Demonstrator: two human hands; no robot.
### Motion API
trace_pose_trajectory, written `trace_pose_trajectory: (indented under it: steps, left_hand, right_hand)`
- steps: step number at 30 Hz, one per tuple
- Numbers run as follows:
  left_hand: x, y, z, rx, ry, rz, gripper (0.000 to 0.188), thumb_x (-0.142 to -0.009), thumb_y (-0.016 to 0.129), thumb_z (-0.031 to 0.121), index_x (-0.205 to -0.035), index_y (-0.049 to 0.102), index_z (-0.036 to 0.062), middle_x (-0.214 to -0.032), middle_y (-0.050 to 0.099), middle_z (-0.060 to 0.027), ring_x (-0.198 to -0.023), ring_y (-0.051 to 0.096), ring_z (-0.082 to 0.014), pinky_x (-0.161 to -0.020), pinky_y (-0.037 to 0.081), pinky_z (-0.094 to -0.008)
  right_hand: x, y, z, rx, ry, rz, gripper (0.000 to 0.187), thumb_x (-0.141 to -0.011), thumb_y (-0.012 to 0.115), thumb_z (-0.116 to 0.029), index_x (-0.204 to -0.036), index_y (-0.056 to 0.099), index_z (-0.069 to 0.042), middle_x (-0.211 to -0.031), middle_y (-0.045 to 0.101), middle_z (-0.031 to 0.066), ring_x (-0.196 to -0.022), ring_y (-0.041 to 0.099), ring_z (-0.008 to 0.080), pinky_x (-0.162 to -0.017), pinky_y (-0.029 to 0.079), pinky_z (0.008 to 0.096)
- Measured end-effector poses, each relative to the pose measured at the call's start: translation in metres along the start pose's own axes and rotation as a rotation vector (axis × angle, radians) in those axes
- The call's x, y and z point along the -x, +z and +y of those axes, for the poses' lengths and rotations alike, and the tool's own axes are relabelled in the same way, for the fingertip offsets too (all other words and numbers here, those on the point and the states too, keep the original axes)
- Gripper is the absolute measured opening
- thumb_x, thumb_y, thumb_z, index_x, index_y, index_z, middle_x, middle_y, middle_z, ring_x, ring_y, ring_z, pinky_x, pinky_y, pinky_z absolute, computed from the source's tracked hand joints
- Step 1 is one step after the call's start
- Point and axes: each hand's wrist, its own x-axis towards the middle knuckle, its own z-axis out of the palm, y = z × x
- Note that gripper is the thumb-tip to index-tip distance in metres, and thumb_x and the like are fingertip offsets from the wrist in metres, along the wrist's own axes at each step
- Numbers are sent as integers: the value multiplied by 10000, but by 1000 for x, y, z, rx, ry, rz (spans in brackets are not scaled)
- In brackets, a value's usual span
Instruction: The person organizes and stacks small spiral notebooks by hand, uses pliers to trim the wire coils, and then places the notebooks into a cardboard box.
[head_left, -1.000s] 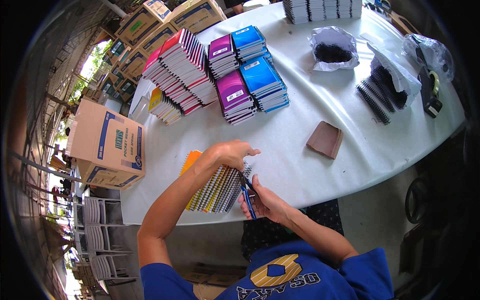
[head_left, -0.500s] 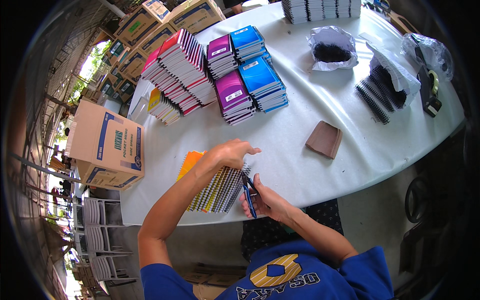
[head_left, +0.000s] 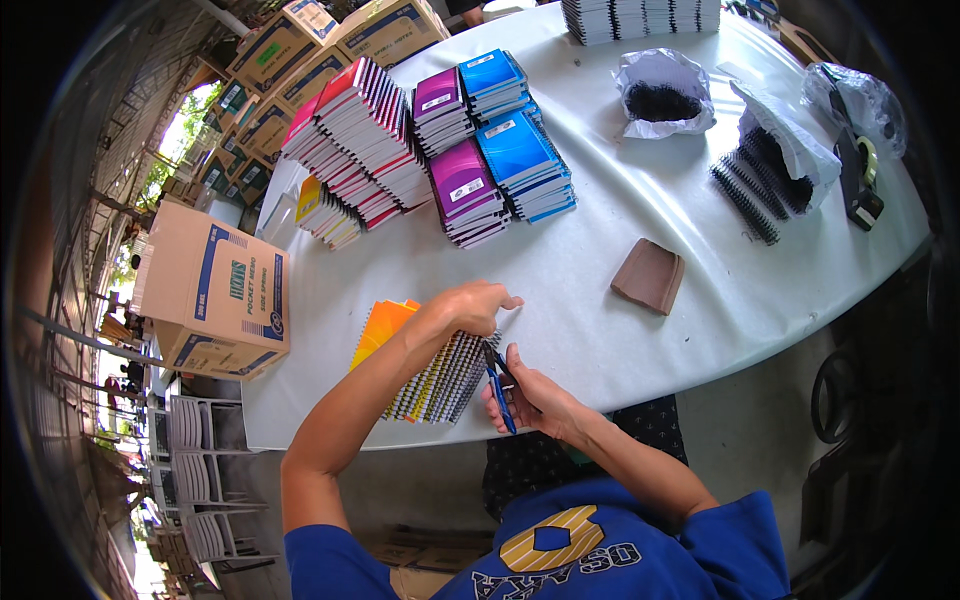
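Yellow-and-orange spiral notebooks lie fanned in an overlapping row near the table's front edge, their wire coils facing right. Bent over their far end, my left hand grips the notebooks there, with one finger jutting right and the rest partly hidden. Blue-handled pliers are held in my right hand, whose fingers are only loosely closed round the handles. The pliers' jaws meet the coil ends just below my left hand. What exactly the jaws bite is too small to make out.
Stacks of red, purple and blue notebooks stand farther back. A brown block lies to the right, beyond it loose black coils and a bag of coils. An open carton stands left.
Both hands and the pliers have shifted very slightly right along the coil ends. The grip of each hand looks the same, and the notebooks have barely moved.
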Motion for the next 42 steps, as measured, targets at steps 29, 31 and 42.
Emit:
trace_pose_trajectory:
  steps: [29, 31, 42]
  left_hand:
    - [-5, 19, 18, -184, 84, 131, 756, -671, 625, -42, -1393, 408, 12, -1173, 607, -216, -1034, 605, -388, -857, 507, -436]
    - [-4, 30, 18, -234, 56, 183, 767, -675, 629, -39, -1403, 394, 19, -1206, 581, -248, -1037, 605, -396, -859, 509, -443]
    - [-1, 31, 14, -181, 61, 198, 823, -657, 640, -62, -1427, 369, 51, -1287, 524, -274, -1075, 592, -394, -884, 507, -444]
  right_hand:
    - [-33, -58, 19, -386, 120, -530, 723, -916, 277, -714, -850, 561, -52, -700, 565, 50, -602, 558, 178, -592, 506, 317]
    - [-24, -48, 18, -240, 128, -328, 727, -917, 279, -712, -858, 565, -47, -715, 570, 55, -621, 565, 184, -605, 512, 335]
    - [-2, -8, 3, -73, 107, 71, 763, -925, 230, -709, -894, 563, -23, -740, 577, 80, -661, 578, 204, -641, 516, 365]
